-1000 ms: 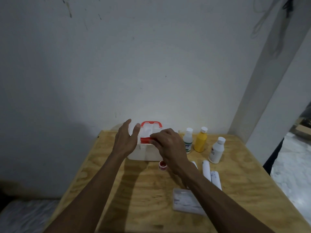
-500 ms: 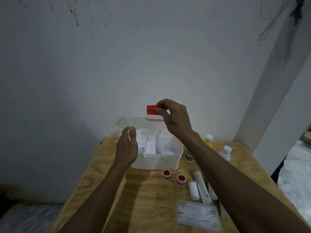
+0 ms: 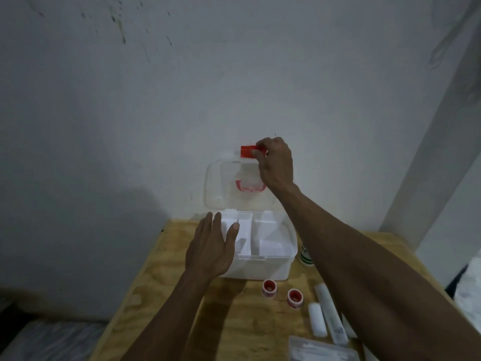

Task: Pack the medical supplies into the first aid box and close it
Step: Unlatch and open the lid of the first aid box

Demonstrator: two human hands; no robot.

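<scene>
First aid box (image 3: 256, 267): lid's red latch (image 3: 247, 151) pinched by right hand (image 3: 276, 165), base steadied beneath flat, empty left hand (image 3: 210, 250); lid best eased fully back.

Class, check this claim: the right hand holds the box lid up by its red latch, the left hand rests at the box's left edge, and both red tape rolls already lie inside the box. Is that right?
Not quite. The head view shows both tape rolls on the table in front of the box, not inside. The right hand does hold the lid up by its latch, and the left hand rests at the left edge.
</scene>
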